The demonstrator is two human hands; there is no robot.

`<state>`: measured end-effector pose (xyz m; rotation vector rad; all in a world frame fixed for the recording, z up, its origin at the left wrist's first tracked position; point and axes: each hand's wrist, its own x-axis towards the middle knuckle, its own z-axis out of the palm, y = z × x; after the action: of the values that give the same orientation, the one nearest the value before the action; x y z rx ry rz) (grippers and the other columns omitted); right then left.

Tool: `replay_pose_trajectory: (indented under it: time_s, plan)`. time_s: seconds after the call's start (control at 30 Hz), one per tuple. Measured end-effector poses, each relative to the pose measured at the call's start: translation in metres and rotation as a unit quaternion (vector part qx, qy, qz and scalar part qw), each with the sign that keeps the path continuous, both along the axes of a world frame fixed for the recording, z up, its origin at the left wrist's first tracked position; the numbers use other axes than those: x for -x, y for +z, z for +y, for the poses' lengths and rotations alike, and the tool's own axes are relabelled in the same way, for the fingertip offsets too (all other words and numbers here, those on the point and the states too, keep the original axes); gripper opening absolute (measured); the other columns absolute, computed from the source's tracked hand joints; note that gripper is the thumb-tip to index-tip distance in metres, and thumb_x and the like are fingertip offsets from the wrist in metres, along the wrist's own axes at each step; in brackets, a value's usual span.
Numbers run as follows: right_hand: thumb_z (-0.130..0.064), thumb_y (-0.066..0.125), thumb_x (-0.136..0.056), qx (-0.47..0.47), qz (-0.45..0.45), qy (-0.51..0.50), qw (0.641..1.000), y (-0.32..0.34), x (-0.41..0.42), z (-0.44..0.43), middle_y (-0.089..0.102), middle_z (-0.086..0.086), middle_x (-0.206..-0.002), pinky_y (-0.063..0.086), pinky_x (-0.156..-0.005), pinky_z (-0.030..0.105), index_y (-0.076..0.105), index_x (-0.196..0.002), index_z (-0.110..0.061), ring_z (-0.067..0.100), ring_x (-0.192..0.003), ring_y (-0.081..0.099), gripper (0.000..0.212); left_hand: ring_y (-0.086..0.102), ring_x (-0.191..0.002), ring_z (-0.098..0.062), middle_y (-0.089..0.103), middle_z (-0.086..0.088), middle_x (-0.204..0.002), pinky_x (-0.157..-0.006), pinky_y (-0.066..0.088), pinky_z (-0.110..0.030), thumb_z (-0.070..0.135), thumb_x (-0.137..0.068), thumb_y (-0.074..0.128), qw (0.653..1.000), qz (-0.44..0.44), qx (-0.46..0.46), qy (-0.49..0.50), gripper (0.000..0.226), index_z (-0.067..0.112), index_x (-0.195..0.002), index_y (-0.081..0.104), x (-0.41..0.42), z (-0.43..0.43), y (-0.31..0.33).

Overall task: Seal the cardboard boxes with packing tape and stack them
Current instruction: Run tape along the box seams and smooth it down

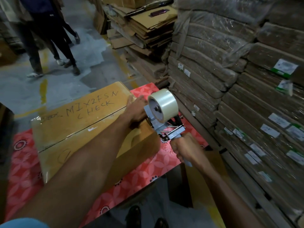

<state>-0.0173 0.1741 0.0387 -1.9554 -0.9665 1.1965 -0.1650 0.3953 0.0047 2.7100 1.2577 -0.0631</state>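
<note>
The box (79, 122) lies closed on the red-patterned table (148, 170), its middle seam seemingly untaped. At the box's right end the left hand (136, 111) presses flat, fingers straight, while the right hand (182, 148) clamps the tape dispenser (164, 112) by its handle. Taping looks barely begun, and stacking is not yet done.

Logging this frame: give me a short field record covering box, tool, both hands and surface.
box: cardboard box, flaps closed, "CHECK" handwritten on top
surface: red floral table cover
tool: tape dispenser with clear roll, at the box's right end
left hand: flat on the box top beside the dispenser
right hand: curled round the dispenser handle
background: wrapped flat-carton stacks on the right
</note>
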Motion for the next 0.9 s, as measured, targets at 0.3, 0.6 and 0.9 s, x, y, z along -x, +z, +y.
replay_pose_trajectory:
  time_s: [0.3, 0.6, 0.9]
  plan:
    - [-0.017, 0.053, -0.055, -0.004, -0.061, 0.016, 0.998, -0.006, -0.007, -0.032, 0.049, 0.010, -0.061, 0.036, -0.048, 0.029, 0.049, -0.042, -0.014, 0.023, -0.049, 0.044, 0.013, 0.034, -0.140, -0.023, 0.052, -0.007, -0.143, -0.122, 0.006, -0.045, 0.032, -0.102, 0.037, 0.999, 0.025, -0.029, -0.026, 0.040, 0.019, -0.132, 0.060, -0.003, -0.013, 0.001]
    - [-0.010, 0.053, -0.051, -0.013, 0.023, -0.056, 0.998, -0.052, -0.006, -0.056, 0.043, 0.006, -0.047, 0.027, -0.048, 0.029, 0.048, -0.042, -0.016, 0.021, -0.042, 0.038, 0.012, 0.048, -0.127, -0.021, 0.064, -0.004, -0.126, -0.119, 0.012, -0.047, 0.051, -0.105, 0.019, 0.987, -0.117, -0.018, -0.104, 0.060, 0.017, -0.118, 0.068, -0.004, -0.035, -0.002]
    - [-0.009, 0.056, -0.046, 0.030, 0.109, -0.084, 0.990, -0.093, -0.007, -0.053, 0.046, 0.012, -0.055, 0.029, -0.049, 0.036, 0.047, -0.066, -0.007, 0.025, -0.045, 0.038, 0.022, 0.055, -0.116, -0.031, 0.064, -0.016, -0.121, -0.111, 0.021, -0.041, 0.033, -0.096, 0.025, 0.974, -0.091, -0.051, -0.200, 0.056, 0.004, -0.130, 0.060, 0.006, -0.047, -0.017]
